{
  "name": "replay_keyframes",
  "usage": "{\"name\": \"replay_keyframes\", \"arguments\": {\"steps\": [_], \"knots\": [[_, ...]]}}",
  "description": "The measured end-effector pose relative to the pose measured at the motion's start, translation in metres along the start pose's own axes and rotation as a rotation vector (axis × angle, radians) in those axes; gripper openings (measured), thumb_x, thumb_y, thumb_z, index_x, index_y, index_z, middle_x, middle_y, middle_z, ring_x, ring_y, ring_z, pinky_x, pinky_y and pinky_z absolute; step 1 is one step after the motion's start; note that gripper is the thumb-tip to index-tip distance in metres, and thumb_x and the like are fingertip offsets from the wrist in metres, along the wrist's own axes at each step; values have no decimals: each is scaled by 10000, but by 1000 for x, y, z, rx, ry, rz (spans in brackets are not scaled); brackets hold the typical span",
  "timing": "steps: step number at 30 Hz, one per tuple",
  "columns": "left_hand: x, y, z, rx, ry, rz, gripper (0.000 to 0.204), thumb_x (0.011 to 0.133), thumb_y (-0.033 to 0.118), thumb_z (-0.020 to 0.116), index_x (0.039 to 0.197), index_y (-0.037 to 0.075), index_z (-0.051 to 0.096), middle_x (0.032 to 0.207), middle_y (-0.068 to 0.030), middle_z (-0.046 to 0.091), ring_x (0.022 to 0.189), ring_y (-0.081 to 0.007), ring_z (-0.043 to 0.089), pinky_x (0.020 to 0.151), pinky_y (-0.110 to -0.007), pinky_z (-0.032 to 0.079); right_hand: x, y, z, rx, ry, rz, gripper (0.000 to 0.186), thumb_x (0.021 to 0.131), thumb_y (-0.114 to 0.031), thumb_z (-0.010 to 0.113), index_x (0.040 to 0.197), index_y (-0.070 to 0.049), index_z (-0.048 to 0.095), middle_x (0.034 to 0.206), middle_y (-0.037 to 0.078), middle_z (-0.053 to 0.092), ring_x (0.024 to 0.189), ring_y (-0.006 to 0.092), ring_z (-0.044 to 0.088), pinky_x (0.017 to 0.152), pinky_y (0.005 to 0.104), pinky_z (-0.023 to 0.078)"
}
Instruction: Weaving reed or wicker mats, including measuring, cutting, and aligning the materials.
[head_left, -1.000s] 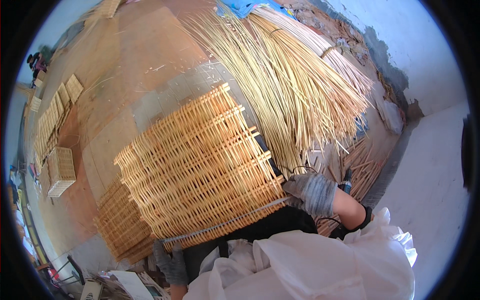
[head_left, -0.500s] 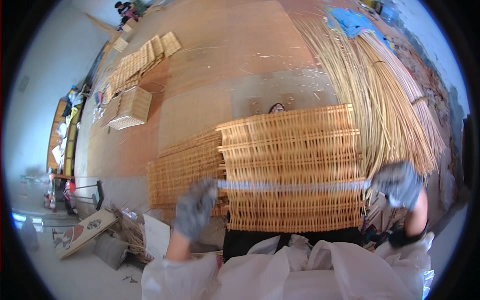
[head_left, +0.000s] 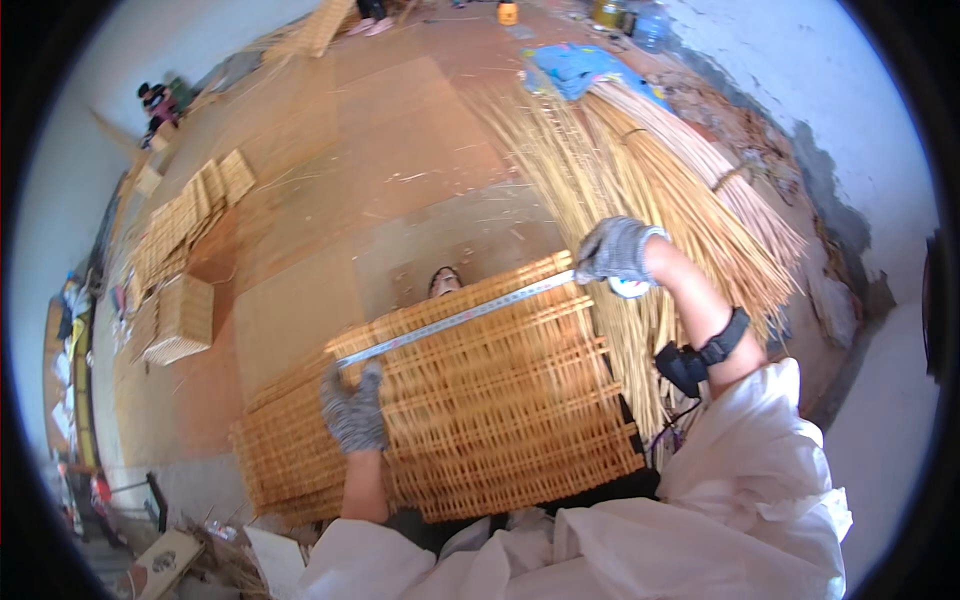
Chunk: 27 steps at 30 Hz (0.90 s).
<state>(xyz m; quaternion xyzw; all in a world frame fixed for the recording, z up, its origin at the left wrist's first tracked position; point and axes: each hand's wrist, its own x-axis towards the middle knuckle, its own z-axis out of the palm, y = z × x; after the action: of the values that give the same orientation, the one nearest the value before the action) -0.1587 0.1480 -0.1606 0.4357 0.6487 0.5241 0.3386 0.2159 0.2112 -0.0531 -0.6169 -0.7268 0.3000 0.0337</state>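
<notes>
A woven wicker panel (head_left: 490, 400) lies across my lap, its far edge tilted up to the right. Stretched over it near that far edge is the white blade of a tape measure (head_left: 455, 320). My left hand (head_left: 354, 410), in a grey knit glove, is closed at the blade's left end beside the panel's corner; its fingertips are partly hidden. At the panel's far right corner my right hand (head_left: 612, 250), gloved too, grips the other end of the tape, with the round case showing just under the fingers. A second woven panel (head_left: 290, 440) lies beneath on the left.
Long bundles of wicker rods (head_left: 690, 190) spread over the floor on the right. A woven box (head_left: 182, 320) and stacked woven panels (head_left: 190, 215) lie at the left. A blue cloth (head_left: 590, 68) sits far back. Another person (head_left: 158, 105) is at the far left.
Both hands have moved the stretched tape away from me, from the panel's near part to its far edge. It now slants up to the right. The view has turned rightward.
</notes>
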Motion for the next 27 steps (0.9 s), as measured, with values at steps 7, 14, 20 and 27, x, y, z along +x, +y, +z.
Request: {"name": "replay_keyframes", "arguments": {"steps": [7, 14, 20, 27], "knots": [[-8, 36, 7, 390, 14, -95, 626, 750, 212, 681, 1215, -57, 359, 1206, -188, 371, 1154, -292, 370, 1004, -394, 307, -13, 1, -2, 128, -23, 92, 203, 640, -203, 745, 793, -89, 676, 649, 40, 630, 566, 129, 544, 593, 269, 443], [-9, 35, 6, 396, -4, -92, 651, 769, 339, 646, 1214, -62, 390, 1213, -230, 413, 1165, -311, 381, 969, -398, 341, -29, -1, 7, 89, -140, 87, 192, 721, -235, 670, 834, -79, 661, 719, 81, 637, 632, 177, 574, 633, 291, 452], [-8, 28, 7, 328, 39, -70, 635, 748, 256, 684, 1198, -68, 375, 1151, -172, 420, 1120, -281, 399, 981, -397, 326, -35, -4, 31, -282, -11, -117, 225, 789, -207, 476, 814, -39, 623, 767, 175, 601, 726, 349, 561, 678, 393, 448], [-14, 38, 6, 361, -35, -31, 594, 773, 236, 658, 1194, -76, 379, 1153, -186, 417, 1124, -274, 402, 992, -399, 310, -28, -5, 19, -122, -144, -24, 222, 782, -250, 540, 862, -71, 645, 718, 101, 636, 671, 238, 593, 646, 338, 459]]}}
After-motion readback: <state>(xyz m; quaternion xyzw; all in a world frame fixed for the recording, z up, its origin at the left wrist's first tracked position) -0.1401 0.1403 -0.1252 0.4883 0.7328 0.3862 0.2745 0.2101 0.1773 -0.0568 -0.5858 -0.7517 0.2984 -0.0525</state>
